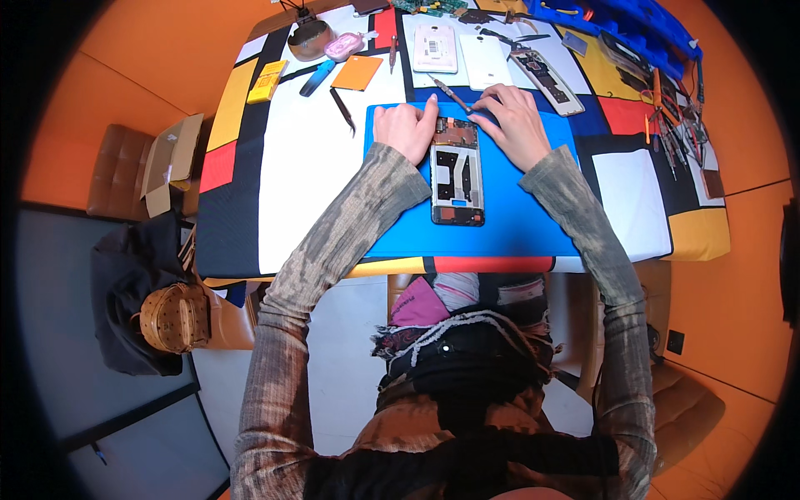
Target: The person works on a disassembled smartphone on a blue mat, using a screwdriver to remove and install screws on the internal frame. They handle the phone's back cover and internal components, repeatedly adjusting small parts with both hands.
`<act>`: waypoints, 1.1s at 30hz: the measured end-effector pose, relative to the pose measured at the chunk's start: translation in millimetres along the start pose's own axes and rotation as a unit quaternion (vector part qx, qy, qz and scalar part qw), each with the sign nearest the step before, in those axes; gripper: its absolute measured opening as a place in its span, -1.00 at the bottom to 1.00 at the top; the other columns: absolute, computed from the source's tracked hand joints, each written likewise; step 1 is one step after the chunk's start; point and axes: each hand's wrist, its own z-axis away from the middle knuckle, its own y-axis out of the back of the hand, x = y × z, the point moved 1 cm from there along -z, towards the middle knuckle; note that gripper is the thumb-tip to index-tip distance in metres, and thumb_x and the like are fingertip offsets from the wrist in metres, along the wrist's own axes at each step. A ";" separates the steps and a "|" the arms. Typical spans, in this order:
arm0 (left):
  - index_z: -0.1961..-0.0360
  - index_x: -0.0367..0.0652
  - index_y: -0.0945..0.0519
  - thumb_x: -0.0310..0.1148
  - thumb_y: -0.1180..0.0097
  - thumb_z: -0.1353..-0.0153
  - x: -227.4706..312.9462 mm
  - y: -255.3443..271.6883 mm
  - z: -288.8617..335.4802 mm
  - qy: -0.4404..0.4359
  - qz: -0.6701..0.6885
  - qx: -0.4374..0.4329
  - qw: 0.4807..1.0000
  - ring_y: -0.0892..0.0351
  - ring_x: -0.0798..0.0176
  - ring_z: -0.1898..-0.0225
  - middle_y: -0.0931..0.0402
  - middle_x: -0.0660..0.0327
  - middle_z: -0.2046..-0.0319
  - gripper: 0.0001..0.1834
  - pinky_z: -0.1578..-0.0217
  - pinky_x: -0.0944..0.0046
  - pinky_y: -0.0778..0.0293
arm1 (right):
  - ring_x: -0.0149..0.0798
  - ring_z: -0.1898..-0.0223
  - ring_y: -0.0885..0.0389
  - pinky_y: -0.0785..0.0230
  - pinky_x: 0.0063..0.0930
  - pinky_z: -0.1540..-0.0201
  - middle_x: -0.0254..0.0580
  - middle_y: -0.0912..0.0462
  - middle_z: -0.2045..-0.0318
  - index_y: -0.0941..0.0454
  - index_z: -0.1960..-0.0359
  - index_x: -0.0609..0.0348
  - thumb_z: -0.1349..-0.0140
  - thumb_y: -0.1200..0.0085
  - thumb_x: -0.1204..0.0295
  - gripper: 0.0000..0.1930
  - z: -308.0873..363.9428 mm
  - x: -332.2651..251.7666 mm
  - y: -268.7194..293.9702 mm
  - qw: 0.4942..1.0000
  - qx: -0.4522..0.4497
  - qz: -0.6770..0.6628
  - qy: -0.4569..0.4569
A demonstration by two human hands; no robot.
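Observation:
An opened smartphone (pixel 456 179) lies lengthwise on a blue mat (pixel 392 233), its inner frame and copper-coloured upper parts bare. Against its upper left edge rests my left hand (pixel 404 132), fingers curled and thumb stretched along the side. My right hand (pixel 514 127) is at the phone's upper right corner, thumb and forefinger nearly together in a pinch. A slim pen-like tool (pixel 450 92) slants from the mat's far edge toward those fingertips. Whether the pinch holds that tool's end or a small part is too small to tell.
Beyond the mat lie a white-backed phone (pixel 435 48), a white back cover (pixel 485 62) and another opened phone (pixel 547 81). Tweezers (pixel 342 111), an orange card (pixel 357 72) and a yellow box (pixel 267 82) are at left. A blue parts bin (pixel 621 32) and several tools (pixel 667 125) stand at right.

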 end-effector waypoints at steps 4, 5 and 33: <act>0.67 -0.30 -0.64 0.08 0.16 -0.28 3.4 1.0 2.0 -0.022 -0.028 0.025 0.999 -0.53 -0.02 0.64 -0.49 -0.03 0.75 -0.33 0.41 0.12 -0.44 | -0.20 0.08 -0.40 -0.20 -0.32 0.03 -0.24 -0.48 0.20 -0.55 0.33 0.16 -0.14 -0.17 0.28 -0.79 -4.6 -1.7 -5.2 1.000 0.008 0.018 -0.006; 0.67 -0.29 -0.64 0.08 0.16 -0.28 4.1 0.8 2.3 -0.025 -0.026 0.024 0.999 -0.52 -0.02 0.64 -0.49 -0.03 0.75 -0.33 0.41 0.12 -0.44 | -0.19 0.08 -0.40 -0.20 -0.32 0.03 -0.23 -0.47 0.19 -0.54 0.34 0.16 -0.15 -0.16 0.27 -0.78 -5.6 -1.8 -6.2 1.000 0.012 0.013 -0.006; 0.75 -0.31 -0.57 -0.01 0.04 -0.26 -3.2 -7.3 -1.1 -0.097 -0.034 0.067 0.992 -0.38 -0.03 0.77 -0.33 -0.02 0.86 -0.38 0.57 0.10 -0.28 | -0.15 0.10 -0.49 -0.24 -0.32 -0.02 -0.20 -0.52 0.18 -0.48 0.20 0.16 -0.23 -0.01 0.39 -0.84 -14.0 15.5 5.9 0.986 0.123 -0.092 -0.072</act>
